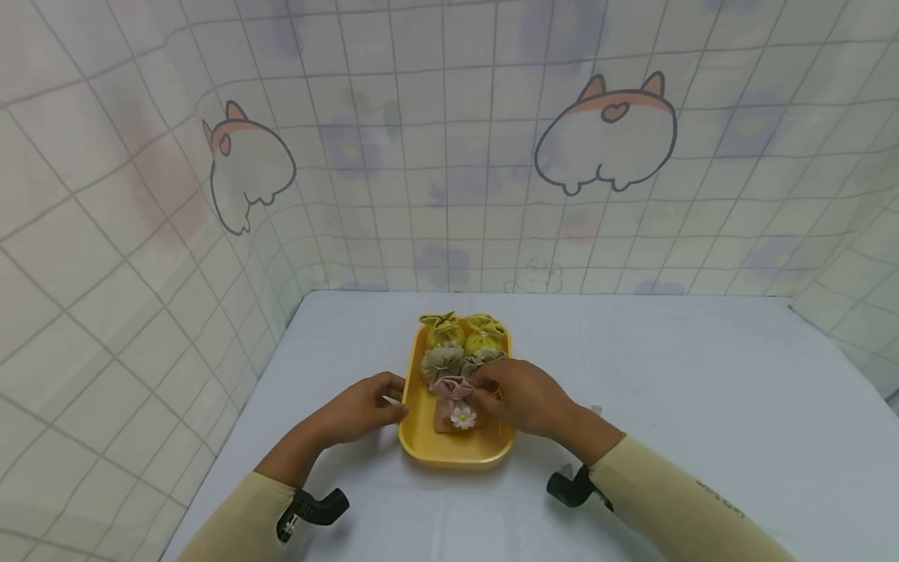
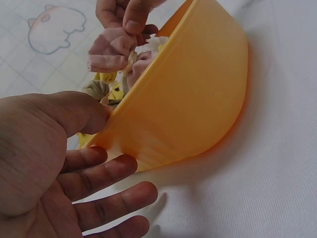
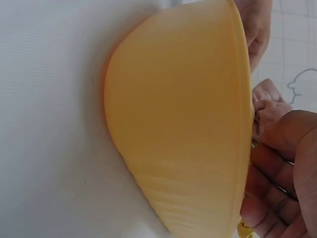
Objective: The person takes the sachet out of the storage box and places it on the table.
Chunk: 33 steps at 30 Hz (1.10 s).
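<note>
A deep yellow plastic tray [image 1: 420,425] stands on the table with several small drawstring pouches in it. My right hand [image 1: 528,396] reaches over its right rim and pinches the gathered top of a pink pouch [image 1: 449,406] with a white daisy on its front. In the left wrist view, thumb and finger meet at that pouch's frilled neck [image 2: 113,49]. Against the tray's left side, my left hand [image 1: 361,410] holds the rim, its thumb on the edge and fingertips along the outer wall. Behind the pink pouch sit two grey-green pouches [image 1: 441,364], the right one partly hidden by my right hand.
Two yellow-green pouches [image 1: 444,332] fill the tray's far end. The tray stands on a white-covered table [image 1: 632,351]. A tile-patterned cloth [image 1: 456,156] with cartoon animals hangs along the back and sides. Black wrist devices [image 1: 319,509] show at both sleeves.
</note>
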### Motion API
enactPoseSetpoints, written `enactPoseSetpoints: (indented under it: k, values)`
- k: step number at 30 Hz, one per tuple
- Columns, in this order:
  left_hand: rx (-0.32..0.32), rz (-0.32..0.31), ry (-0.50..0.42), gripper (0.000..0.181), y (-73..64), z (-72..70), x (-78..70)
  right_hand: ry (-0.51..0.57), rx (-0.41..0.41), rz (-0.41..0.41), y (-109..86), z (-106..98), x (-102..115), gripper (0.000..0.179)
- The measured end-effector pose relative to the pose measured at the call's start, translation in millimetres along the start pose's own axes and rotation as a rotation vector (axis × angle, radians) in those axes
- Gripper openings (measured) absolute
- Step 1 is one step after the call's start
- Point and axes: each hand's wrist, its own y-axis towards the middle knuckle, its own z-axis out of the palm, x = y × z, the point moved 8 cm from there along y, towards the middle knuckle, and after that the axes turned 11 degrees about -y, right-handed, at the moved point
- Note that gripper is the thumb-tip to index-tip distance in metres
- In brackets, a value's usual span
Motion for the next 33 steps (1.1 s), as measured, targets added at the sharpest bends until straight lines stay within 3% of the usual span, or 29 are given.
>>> enactPoseSetpoints:
  k: [16,24,33]
  values:
    - [0.001,0.002,-0.004,0.038,0.9,0.5,2.5,0.21,-0.037,0.029,-4.4,-10.4,-6.9,0.001]
    - [0.003,0.01,-0.007,0.037,0.6,0.6,1.5,0.192,-0.08,0.028,-5.5,-27.5,-8.2,0.004]
    - [-0.001,0.002,-0.001,0.037,1.1,0.3,0.7,0.189,-0.195,-0.044,-6.6,-48.4,-6.6,0.007]
